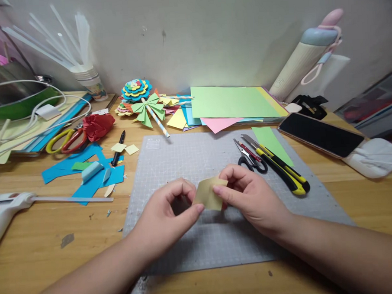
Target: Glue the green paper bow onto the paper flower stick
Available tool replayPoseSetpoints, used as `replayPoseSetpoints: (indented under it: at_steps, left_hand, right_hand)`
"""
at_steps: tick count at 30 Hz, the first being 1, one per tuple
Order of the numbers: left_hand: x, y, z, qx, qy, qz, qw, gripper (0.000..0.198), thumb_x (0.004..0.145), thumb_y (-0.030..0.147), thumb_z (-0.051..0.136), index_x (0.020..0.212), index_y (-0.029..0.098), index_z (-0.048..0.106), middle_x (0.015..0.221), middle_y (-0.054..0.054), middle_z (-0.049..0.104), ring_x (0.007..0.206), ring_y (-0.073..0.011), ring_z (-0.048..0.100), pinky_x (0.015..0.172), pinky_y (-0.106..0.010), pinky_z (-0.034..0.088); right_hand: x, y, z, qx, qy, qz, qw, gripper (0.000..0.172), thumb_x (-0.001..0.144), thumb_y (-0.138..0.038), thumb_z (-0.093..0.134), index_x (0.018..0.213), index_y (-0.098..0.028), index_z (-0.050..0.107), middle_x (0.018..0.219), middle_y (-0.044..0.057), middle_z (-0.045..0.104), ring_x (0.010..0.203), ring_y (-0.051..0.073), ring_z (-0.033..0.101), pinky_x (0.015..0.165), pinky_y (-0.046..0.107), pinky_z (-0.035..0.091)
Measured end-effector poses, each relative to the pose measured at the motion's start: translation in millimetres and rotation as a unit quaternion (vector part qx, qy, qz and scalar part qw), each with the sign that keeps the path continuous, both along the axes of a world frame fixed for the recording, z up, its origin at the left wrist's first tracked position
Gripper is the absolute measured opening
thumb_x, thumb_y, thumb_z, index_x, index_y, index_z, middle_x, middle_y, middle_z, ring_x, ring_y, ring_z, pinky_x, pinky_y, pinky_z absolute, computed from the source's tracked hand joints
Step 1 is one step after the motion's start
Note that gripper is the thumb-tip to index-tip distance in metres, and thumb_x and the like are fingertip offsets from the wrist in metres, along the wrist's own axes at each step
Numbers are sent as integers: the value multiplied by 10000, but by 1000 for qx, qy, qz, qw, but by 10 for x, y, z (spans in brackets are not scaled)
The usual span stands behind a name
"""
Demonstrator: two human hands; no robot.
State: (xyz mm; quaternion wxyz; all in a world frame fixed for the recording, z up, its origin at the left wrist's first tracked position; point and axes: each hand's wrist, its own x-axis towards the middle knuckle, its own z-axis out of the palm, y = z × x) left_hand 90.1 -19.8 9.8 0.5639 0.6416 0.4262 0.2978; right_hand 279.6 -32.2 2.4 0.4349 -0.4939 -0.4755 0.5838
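Observation:
Between my two hands is a small piece of yellow paper (pixel 208 194), held up above the grey cutting mat (pixel 171 165). My left hand (pixel 173 211) pinches its lower left corner between thumb and fingers. The upper right side is gripped by my right hand (pixel 246 194), its thumb lying on the front face. Beyond my right hand, small black-handled scissors (pixel 252 159) and a black and yellow utility knife (pixel 281 167) rest on the mat. A light green paper strip (pixel 274 145) lies beside the knife, partly under it.
Blue paper scraps (pixel 86 169), a black pen (pixel 118 150) and a white glue gun (pixel 10 207) lie left. Paper flowers (pixel 136 89) and stacked coloured sheets (pixel 233 102) line the wall. At right are a phone (pixel 322 133) and a leaning bottle (pixel 302 60).

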Motion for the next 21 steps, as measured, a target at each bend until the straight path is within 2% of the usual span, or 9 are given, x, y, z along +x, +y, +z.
replayPoseSetpoints:
  at_steps: [3,6,8,12,15,17,19,21]
  left_hand:
    - [0,-8,6,-24,-44,-33,998,148,778,311,619,748,192,536,881,-22,570,827,-166,538,744,-292,439]
    - [1,-17,-22,-67,-101,-15,993,173,787,333,630,806,201,520,969,-28,558,881,-166,542,767,-291,447]
    - [11,-22,-51,-86,-118,16,989,240,755,298,680,871,213,488,935,-18,560,865,-157,542,742,-276,452]
    - [17,-8,-67,-116,-98,76,985,415,710,270,725,1029,224,463,785,25,546,714,-126,531,623,-231,444]
    - [-2,12,-38,-112,-65,93,987,258,735,317,697,882,194,524,722,31,554,644,-115,527,578,-224,425]
    - [-11,14,-15,-68,-24,83,994,159,759,301,663,766,182,558,686,28,564,638,-118,530,585,-231,416]
    - [-10,3,0,-13,20,48,999,80,765,240,638,720,181,610,690,16,592,680,-132,548,638,-251,425]
    - [-2,-12,6,4,29,30,999,39,765,221,631,753,190,651,737,3,624,734,-145,566,685,-265,436]
  right_hand:
    - [3,-8,-3,12,-6,3,1000,222,745,-274,673,697,-202,468,664,-42,523,581,97,486,533,218,408]
    - [-5,-20,-14,5,37,35,999,210,775,-239,626,704,-212,431,731,-14,605,662,122,543,596,237,415]
    - [-6,-28,-27,-5,70,58,996,175,804,-223,595,722,-210,441,766,-6,632,693,122,560,612,233,405]
    - [13,-29,-51,-47,127,61,989,143,815,-226,596,801,-214,454,662,-44,582,563,92,509,544,211,358]
    - [16,-23,-34,-80,141,76,984,195,809,-232,601,916,-229,438,609,-66,551,536,97,506,539,214,366]
    - [-4,-32,-7,-97,110,119,982,227,804,-221,598,971,-223,444,633,-58,560,557,102,510,548,219,374]
    - [-34,-56,18,-79,44,151,984,156,806,-213,592,925,-199,493,671,-40,555,590,100,494,562,223,375]
    - [-59,-85,30,-36,-18,150,988,74,823,-225,585,800,-177,535,664,-37,519,597,93,459,555,217,364]
